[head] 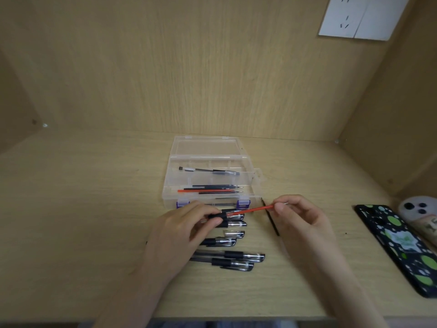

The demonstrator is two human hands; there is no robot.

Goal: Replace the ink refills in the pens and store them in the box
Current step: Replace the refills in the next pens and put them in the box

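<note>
My left hand (186,223) grips a pen barrel (227,215) just before the open clear box (256,176); my right hand (298,214) pinches the red refill (256,209), partly inside it.

Clear glossy plastic box (246,177), wood-grain desk (94,209)

I am seated at a study nook, likely in a home or dormitory. Pale wood panels (212,67) enclose the tabletop (82,209) at back and sides. A white wall socket (359,17) sits upper right. A phone (399,245) in a patterned case lies at my right.
</note>
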